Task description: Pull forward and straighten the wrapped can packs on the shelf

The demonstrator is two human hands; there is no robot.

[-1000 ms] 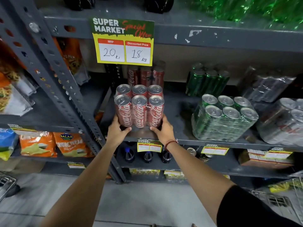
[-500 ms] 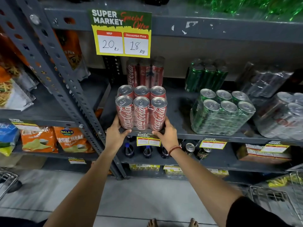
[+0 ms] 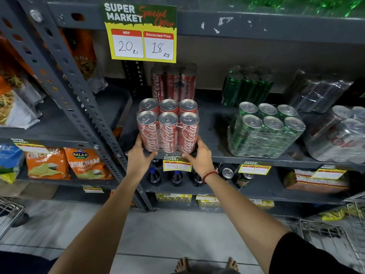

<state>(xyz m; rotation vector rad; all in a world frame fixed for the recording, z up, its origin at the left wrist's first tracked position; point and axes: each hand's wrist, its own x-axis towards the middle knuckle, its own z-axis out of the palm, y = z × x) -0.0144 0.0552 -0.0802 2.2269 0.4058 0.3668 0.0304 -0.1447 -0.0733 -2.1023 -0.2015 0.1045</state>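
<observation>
A shrink-wrapped pack of red cola cans (image 3: pixel 168 127) stands upright at the front edge of the grey metal shelf (image 3: pixel 217 139). My left hand (image 3: pixel 139 157) holds its lower left side and my right hand (image 3: pixel 199 155) its lower right side. Behind it, at the back of the shelf, stands a second red can pack (image 3: pixel 172 85). To the right a wrapped pack of green cans (image 3: pixel 264 131) sits near the front edge, turned slightly, with another green pack (image 3: pixel 247 86) behind it. Silver wrapped packs (image 3: pixel 339 135) lie at the far right.
A yellow price sign (image 3: pixel 141 34) hangs from the shelf above. A grey perforated upright (image 3: pixel 79 107) runs along the left of the bay, with snack bags (image 3: pixel 85 165) beyond it. Bottles and loose cans (image 3: pixel 227 174) fill the shelf below. Wire baskets (image 3: pixel 331 234) stand on the floor at right.
The red can pack has come forward to the shelf's front edge between my hands. The view has shifted down slightly, and my feet now show.
</observation>
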